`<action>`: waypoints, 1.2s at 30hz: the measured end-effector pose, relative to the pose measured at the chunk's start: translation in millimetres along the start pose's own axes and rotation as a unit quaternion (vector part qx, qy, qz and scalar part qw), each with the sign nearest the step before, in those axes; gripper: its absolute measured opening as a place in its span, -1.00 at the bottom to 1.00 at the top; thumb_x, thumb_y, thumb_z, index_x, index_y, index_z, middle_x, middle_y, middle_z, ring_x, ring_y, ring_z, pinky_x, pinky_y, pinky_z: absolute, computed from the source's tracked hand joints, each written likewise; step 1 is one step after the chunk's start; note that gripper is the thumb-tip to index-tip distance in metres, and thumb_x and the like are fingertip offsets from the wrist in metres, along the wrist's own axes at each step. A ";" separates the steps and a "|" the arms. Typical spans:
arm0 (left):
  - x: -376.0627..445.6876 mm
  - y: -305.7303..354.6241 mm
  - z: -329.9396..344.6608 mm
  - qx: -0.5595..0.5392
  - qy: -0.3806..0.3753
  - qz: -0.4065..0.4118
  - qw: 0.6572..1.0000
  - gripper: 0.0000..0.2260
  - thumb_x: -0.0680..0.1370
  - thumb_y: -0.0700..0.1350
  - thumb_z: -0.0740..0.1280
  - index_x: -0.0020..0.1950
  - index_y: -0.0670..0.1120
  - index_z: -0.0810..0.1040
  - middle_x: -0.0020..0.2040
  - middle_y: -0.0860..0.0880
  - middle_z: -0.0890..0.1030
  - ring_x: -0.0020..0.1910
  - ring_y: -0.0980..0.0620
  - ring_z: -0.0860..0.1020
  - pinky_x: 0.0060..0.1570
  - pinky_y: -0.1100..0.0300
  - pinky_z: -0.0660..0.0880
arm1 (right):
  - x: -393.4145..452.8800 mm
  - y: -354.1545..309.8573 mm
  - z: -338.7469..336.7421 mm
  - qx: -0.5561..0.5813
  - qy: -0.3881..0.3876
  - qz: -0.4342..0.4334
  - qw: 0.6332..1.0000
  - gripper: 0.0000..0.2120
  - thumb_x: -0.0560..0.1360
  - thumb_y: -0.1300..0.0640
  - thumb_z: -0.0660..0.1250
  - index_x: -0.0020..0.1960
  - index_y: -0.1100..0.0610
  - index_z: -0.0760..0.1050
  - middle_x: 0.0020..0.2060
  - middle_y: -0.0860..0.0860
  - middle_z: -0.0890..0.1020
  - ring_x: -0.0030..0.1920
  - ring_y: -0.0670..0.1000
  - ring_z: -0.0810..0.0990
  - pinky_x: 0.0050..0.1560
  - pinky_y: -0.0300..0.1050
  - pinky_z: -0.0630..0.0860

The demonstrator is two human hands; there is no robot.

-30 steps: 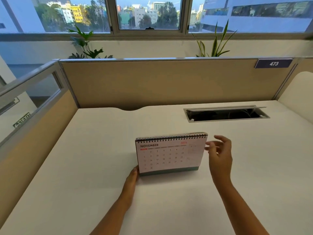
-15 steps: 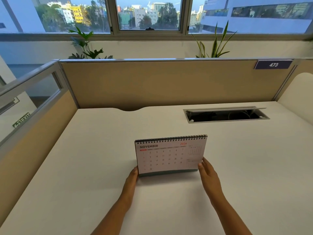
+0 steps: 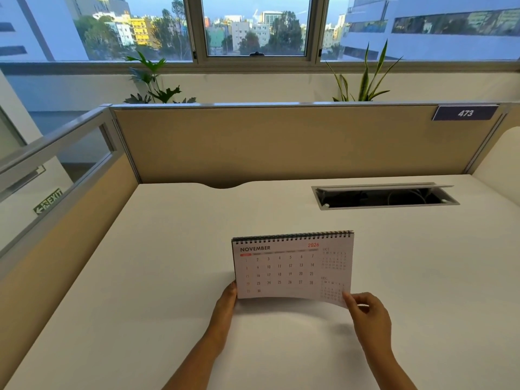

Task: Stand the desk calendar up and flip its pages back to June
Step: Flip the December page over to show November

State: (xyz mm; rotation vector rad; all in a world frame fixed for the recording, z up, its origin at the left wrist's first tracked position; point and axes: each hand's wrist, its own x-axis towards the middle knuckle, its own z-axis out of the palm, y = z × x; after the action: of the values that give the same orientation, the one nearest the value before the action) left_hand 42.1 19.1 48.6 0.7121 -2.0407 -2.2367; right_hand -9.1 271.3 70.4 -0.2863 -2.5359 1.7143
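Observation:
The spiral-bound desk calendar stands upright on the white desk, its front page reading NOVEMBER 2026. My left hand rests against the calendar's lower left corner, fingers flat along the edge. My right hand pinches the lower right corner of the November page between thumb and fingers, and that corner is lifted off the base toward me, so the page curves. The base behind the page is hidden.
An open cable tray with wires is cut into the desk at the back right. Beige partition walls close the desk at the back and left. A sign reading 473 hangs on the partition. Plants stand behind it.
My right hand dropped from the calendar's upper right edge to its lower right corner, took hold of the November page and lifted it. My left hand stayed at the lower left corner.

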 end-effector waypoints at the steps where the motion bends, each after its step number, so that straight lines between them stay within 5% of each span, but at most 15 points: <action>1: -0.2 0.5 0.0 -0.003 0.001 -0.002 1.000 -0.80 0.56 0.09 0.04 0.00 0.22 0.45 0.11 0.04 0.53 0.15 0.04 0.42 0.16 0.19 0.25 | 0.3 0.1 0.0 0.003 -0.002 -0.004 1.000 -0.85 0.47 0.09 0.32 -0.25 0.11 0.51 -0.22 0.13 0.64 -0.22 0.05 0.59 -0.28 -0.24 0.42; 7: 2.2 -2.8 -0.7 0.002 0.000 -0.012 1.000 -0.72 0.59 0.06 -0.09 0.17 0.13 0.35 0.17 0.03 0.46 0.19 0.07 0.37 0.20 0.22 0.21 | -1.6 3.4 -2.9 0.001 0.001 -0.006 1.000 -0.88 0.49 0.10 0.30 -0.03 0.09 0.59 -0.18 0.05 0.65 -0.29 0.05 0.61 -0.27 -0.16 0.44; 17: 3.6 -5.2 -1.7 0.016 -0.007 -0.003 1.000 -0.71 0.59 0.08 -0.12 0.22 0.15 0.30 0.18 0.05 0.43 0.19 0.10 0.35 0.22 0.23 0.19 | -21.8 12.5 2.4 0.031 0.001 0.017 0.999 -0.97 0.43 0.08 0.38 -0.18 0.02 0.57 -0.21 -0.03 0.66 -0.18 0.02 0.60 -0.22 -0.19 0.43; 23: 7.1 -8.7 -2.3 0.017 -0.009 -0.011 1.000 -0.60 0.58 0.09 -0.12 0.35 0.06 0.28 0.20 0.06 0.42 0.21 0.11 0.33 0.22 0.23 0.18 | -21.4 15.1 7.6 0.063 -0.006 0.033 0.997 -0.90 0.44 0.08 0.36 -0.22 0.07 0.54 -0.22 0.05 0.66 -0.26 0.10 0.62 -0.09 0.07 0.53; 31: 6.5 -8.9 -1.6 0.019 0.003 -0.015 1.000 -0.60 0.58 0.10 -0.10 0.26 0.04 0.39 0.14 -0.01 0.53 0.17 0.01 0.43 0.12 0.23 0.34 | -25.3 10.4 4.1 0.070 0.029 0.027 0.997 -0.89 0.49 0.05 0.28 -0.08 0.01 0.58 -0.19 0.02 0.67 -0.27 0.04 0.62 -0.32 -0.17 0.41; 36: 6.3 -6.5 -0.9 0.022 0.014 -0.030 0.999 -0.65 0.57 0.12 -0.07 0.06 0.12 0.50 -0.02 0.00 0.63 0.10 -0.07 0.54 0.13 0.07 0.43 | -31.0 5.3 3.9 0.052 0.083 0.015 0.995 -0.81 0.48 0.00 0.29 0.06 -0.06 0.59 -0.20 -0.01 0.65 -0.23 0.11 0.60 -0.27 -0.10 0.43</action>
State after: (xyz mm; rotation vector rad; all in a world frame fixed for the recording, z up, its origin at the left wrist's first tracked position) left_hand 38.5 17.1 40.4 0.8157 -2.0893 -2.2056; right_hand 21.3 263.8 65.5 -0.4429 -2.3286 1.7472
